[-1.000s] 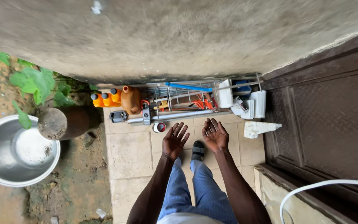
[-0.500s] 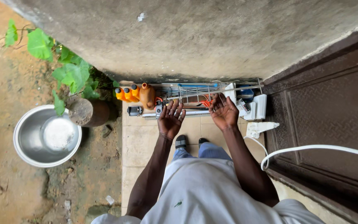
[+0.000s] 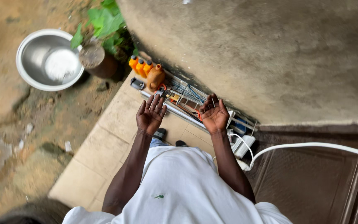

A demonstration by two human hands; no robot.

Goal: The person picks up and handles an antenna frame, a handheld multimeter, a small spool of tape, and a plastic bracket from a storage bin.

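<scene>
**Ana:** Head view looks straight down on a person in a white shirt [image 3: 179, 186]. What do the two hands do?

**Ben:** Both are held out in front, palms turned up, fingers apart. The left hand [image 3: 150, 114] has its grip spread wide and holds nothing. The right hand [image 3: 214, 114] is open too, the fingers a little curled, and it also holds nothing.

**Ana:** What lies nearest to them?

**Ben:** A metal wire rack [image 3: 187, 97] lies on the tiled floor [image 3: 104, 137], close against the grey wall [image 3: 249, 54]. In the picture the fingertips of both hands are over its edge, but I cannot tell if they touch it. A long metal tube [image 3: 179, 111] lies along the near side of the rack, between the two hands. Some orange parts show inside the rack; they are too small to name.

**Ana:** And at the left end?

**Ben:** A brown jug [image 3: 156, 77] stands just beside the rack, and three small orange bottles [image 3: 140, 65] stand in a row next to it.

**Ana:** Other things around?

**Ben:** A white cable [image 3: 311, 146] runs from the right side toward white boxes [image 3: 243, 145] near the right wrist. A round steel basin [image 3: 48, 60] sits on the bare earth, well apart from the hands, with a green plant [image 3: 104, 20] and a brown pot [image 3: 98, 60] just beside it. The dark shoes [image 3: 160, 133] show under the left wrist.
</scene>
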